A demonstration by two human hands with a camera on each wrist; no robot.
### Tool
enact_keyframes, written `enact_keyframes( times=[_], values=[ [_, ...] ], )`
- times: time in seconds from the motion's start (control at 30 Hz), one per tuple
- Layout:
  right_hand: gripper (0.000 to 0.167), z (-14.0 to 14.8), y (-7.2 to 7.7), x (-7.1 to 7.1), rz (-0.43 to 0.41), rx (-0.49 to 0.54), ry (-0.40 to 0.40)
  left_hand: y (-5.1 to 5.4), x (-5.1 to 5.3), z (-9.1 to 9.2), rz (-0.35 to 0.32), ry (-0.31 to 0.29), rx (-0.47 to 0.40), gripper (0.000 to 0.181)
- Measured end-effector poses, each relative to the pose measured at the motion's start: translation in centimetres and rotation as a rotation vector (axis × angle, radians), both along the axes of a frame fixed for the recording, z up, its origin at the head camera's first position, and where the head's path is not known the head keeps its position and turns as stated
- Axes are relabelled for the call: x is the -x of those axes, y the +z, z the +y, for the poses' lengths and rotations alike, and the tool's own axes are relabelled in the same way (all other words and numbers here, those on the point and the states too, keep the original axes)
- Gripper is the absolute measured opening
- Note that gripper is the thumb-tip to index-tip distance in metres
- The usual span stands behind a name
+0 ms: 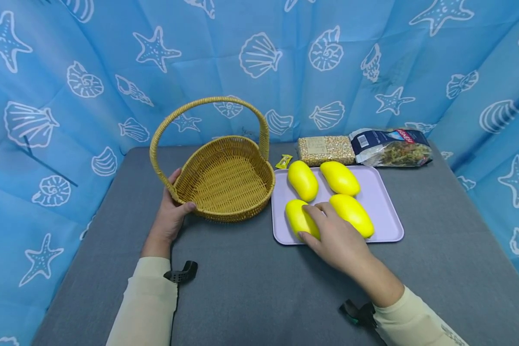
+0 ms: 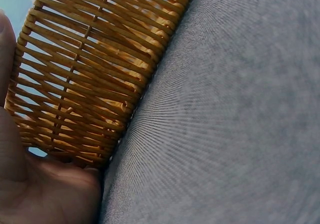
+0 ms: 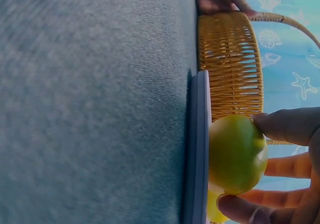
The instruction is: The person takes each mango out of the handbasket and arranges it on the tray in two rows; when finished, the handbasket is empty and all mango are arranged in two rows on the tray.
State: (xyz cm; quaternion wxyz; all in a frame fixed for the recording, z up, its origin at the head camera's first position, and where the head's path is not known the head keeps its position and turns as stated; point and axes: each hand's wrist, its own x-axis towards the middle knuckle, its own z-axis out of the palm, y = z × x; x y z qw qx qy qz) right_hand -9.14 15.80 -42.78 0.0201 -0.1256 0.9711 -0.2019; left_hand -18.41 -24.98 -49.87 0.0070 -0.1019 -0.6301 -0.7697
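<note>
A golden wicker basket (image 1: 229,187) with a tall arched handle stands left of centre, nothing inside it. My left hand (image 1: 169,216) grips its left side, thumb over the rim; the left wrist view shows the woven wall (image 2: 95,69) beside the palm (image 2: 55,194). On a pale purple tray (image 1: 385,218) lie several yellow mangoes. My right hand (image 1: 337,238) holds the front-left mango (image 1: 297,217), fingers and thumb around it. In the right wrist view this mango (image 3: 235,156) sits between thumb and fingertips, close against the tray edge (image 3: 197,149).
Behind the tray lie a clear bag of pale grains (image 1: 335,151), a dark blue pasta bag (image 1: 391,146) and a small yellow wrapped sweet (image 1: 284,161). A grey cloth (image 1: 242,288) covers the table. Blue seashell curtains (image 1: 207,57) hang around it.
</note>
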Motion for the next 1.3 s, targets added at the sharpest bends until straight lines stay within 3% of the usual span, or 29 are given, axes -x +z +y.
enact_keyframes(
  times=[0.7, 0.97, 1.13, 1.3],
  values=[
    [0.07, -0.1, 0.2, -0.1, -0.019, -0.01, -0.051, -0.4, 0.1, -0.3, 0.011, -0.008, -0.027, 0.094],
    [0.069, 0.8, 1.4, -0.1, -0.019, 0.029, -0.052, -0.4, 0.2, -0.2, 0.002, -0.007, -0.037, 0.096],
    [0.063, 2.3, 2.7, 0.0, 0.045, 0.12, -0.064, -0.6, 0.1, -0.1, 0.007, -0.007, -0.037, 0.096],
    [0.055, 3.8, 3.5, 0.2, 0.161, 0.213, -0.048, -0.5, -0.3, -0.4, 0.003, 0.067, 0.006, 0.088]
  ],
)
